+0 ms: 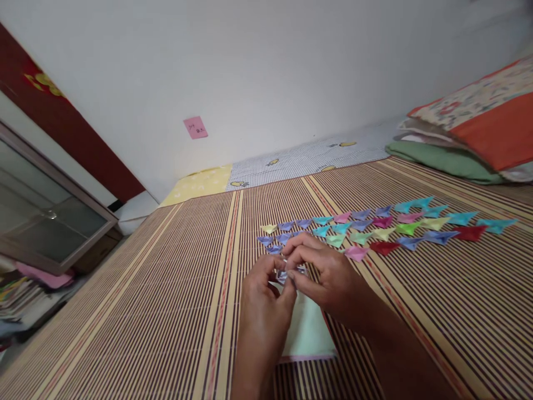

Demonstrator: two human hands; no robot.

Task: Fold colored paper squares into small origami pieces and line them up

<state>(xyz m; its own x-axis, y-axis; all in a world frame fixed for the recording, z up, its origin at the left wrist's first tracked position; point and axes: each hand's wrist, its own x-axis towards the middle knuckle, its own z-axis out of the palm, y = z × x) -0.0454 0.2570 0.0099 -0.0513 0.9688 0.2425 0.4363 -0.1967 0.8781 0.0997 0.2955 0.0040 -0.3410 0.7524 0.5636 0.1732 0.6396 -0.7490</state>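
Observation:
Between my fingertips is a small piece of pale lavender folded paper (282, 276), mostly covered by the fingers. My left hand (264, 303) pinches it from the left with thumb and forefinger. From the right, my right hand (331, 272) closes its thumb and fingers on the same paper. Right below the hands lies a stack of pale green paper (310, 330) with a pink sheet at its lower edge. Just beyond my fingers, several folded paper figures (383, 222) with pointed ends lie in rows, in blue, purple, pink, red, green and yellow.
Everything rests on a striped bamboo mat (175, 294). Folded bedding (478, 128) is piled at the far right. Patterned cloth (291, 164) runs along the white wall, which bears a pink note (195, 127). A glass-fronted cabinet (50, 205) stands at the left.

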